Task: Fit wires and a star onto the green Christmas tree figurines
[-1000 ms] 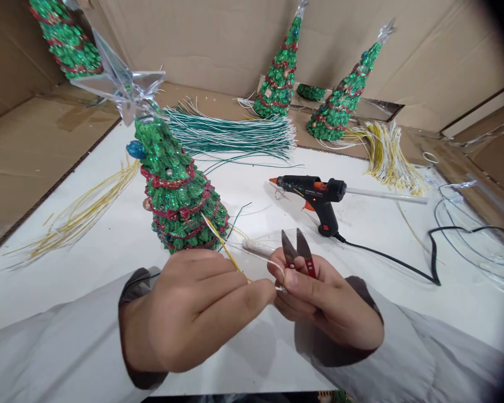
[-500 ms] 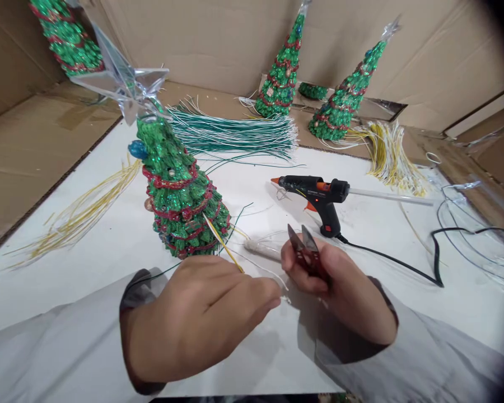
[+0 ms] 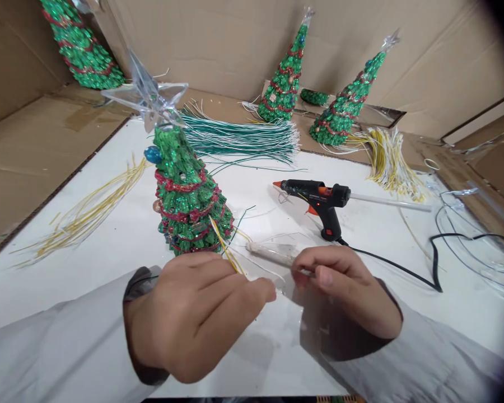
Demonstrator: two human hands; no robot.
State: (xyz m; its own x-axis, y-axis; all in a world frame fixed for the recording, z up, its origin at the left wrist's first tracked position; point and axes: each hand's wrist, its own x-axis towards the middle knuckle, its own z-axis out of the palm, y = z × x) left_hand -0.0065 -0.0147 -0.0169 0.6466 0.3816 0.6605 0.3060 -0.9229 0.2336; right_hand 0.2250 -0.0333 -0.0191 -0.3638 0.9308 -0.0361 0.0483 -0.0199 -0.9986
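Observation:
A green glittery Christmas tree (image 3: 189, 190) with red garlands and a clear star (image 3: 153, 98) stands upright behind my left hand (image 3: 201, 313). Yellow and white wires (image 3: 224, 246) run from the tree's side into that hand, whose closed fingers pinch them; the wire ends are mostly hidden. To the right, my right hand (image 3: 340, 285) is curled with thumb against fingers. Only a thin dark sliver of the thread snips (image 3: 308, 272) shows between them, and the blades are out of sight. A whitish stick (image 3: 269, 253) lies just beyond this hand.
A black hot glue gun (image 3: 315, 196) lies behind my right hand, its cord (image 3: 395, 266) trailing right. Bundles of green-white wires (image 3: 239, 137) and yellow-white wires (image 3: 390, 165) lie at the back. More yellow wires (image 3: 88, 210) spread left. Other trees (image 3: 283, 84) stand along the cardboard wall.
The snips' blades, which pointed up from my right hand, have dropped out of sight as that hand turned. My left hand keeps its pinch on the wires. The view has shifted slightly.

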